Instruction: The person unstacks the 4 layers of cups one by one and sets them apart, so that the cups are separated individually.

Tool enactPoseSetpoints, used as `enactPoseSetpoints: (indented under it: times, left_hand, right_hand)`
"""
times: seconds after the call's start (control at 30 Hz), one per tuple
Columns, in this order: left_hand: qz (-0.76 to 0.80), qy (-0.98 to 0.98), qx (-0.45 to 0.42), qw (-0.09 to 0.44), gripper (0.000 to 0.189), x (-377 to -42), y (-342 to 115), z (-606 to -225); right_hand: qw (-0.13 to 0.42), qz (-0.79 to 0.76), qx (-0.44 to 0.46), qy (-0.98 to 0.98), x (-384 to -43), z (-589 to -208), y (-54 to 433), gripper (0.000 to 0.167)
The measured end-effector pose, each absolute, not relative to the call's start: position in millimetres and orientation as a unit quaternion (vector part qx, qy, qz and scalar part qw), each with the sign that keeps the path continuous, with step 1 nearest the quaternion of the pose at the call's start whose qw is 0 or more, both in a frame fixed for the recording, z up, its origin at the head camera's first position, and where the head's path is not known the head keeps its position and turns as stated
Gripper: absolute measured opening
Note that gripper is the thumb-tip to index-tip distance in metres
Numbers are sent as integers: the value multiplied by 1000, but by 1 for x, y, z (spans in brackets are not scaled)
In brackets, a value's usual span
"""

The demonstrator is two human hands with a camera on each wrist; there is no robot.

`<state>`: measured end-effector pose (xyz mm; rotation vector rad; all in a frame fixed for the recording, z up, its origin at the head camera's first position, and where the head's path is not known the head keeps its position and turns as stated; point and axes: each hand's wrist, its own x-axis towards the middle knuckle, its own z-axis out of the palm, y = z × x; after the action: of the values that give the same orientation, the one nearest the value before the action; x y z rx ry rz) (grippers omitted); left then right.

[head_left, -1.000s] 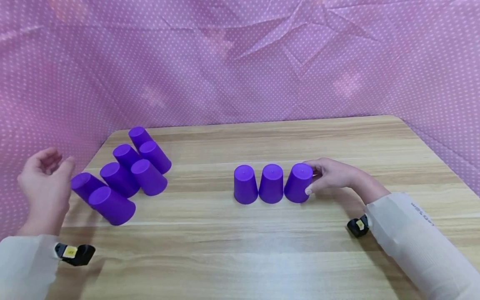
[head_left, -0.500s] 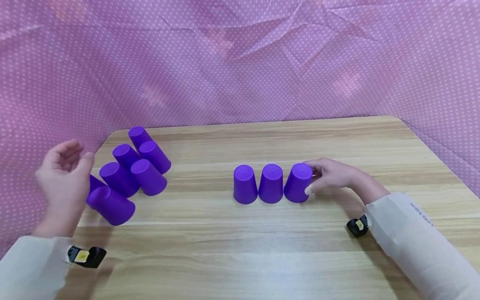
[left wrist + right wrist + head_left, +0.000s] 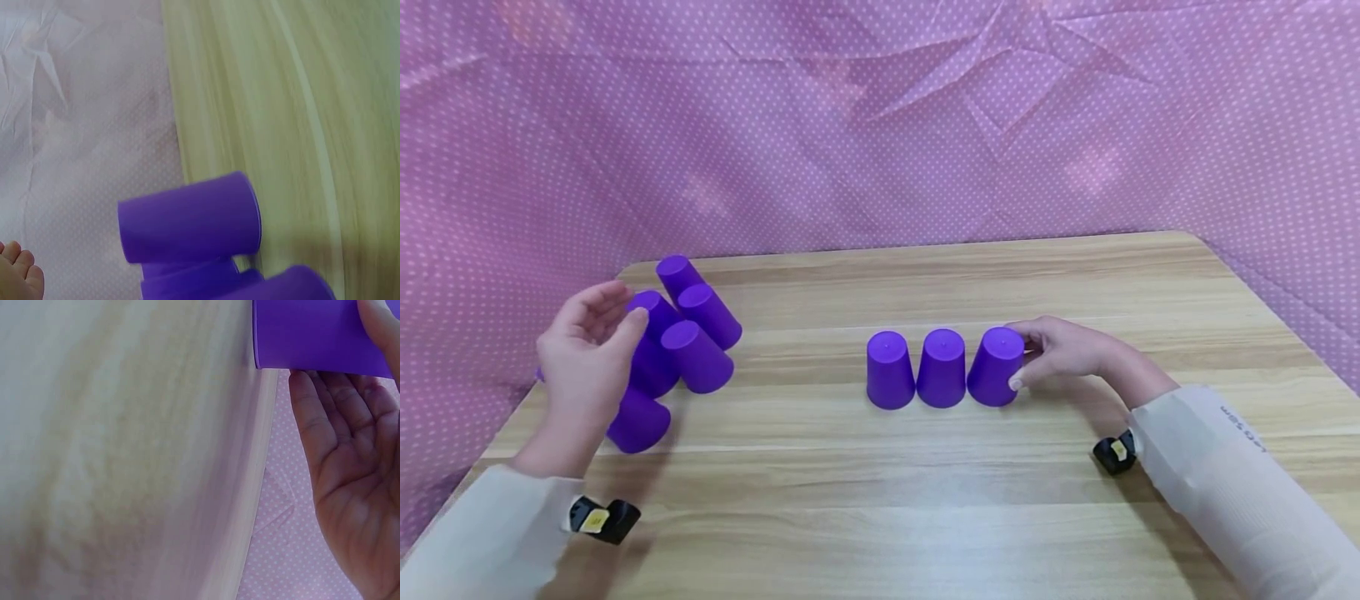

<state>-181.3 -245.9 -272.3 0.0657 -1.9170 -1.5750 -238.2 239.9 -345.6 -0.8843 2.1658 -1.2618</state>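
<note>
A pink dotted cloth hangs behind and to the left of the wood-grain tabletop I am watching from afar. What has changed over the last second is my left hand: it has swung rightward from the outer left side of the cluster of purple cups and now sits in front of it, hiding much of the near-left cups from the head view. The cups themselves look unmoved, so I judge that it has only come nearer its side of the work, with nothing picked up. Its grip is apart, fingers loosely bent and thumb standing off; the left wrist view shows the fingertips clear of the nearest cup there. Toward the middle, well to the right of the cluster, the left cup, middle cup and right cup stand mouth down in a close row, just as before. My right hand has not shifted: it reaches in from the right, its grip clamped on the right cup, thumb on the near side and fingers toward the far side, probably steadying the row.
</note>
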Motion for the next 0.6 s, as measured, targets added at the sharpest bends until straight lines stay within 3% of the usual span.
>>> enactPoseSetpoints:
  times: [0.4,0.6]
  left_hand:
    - [-624,-727,-27,286,29,-177,-219,-276]
    - [-555,-781,-76,276,30,-170,-202,-281]
  right_hand:
    - [235,-449,-316,802,-237,-344,238,58]
    - [234,-449,-322,800,-237,-345,238,56]
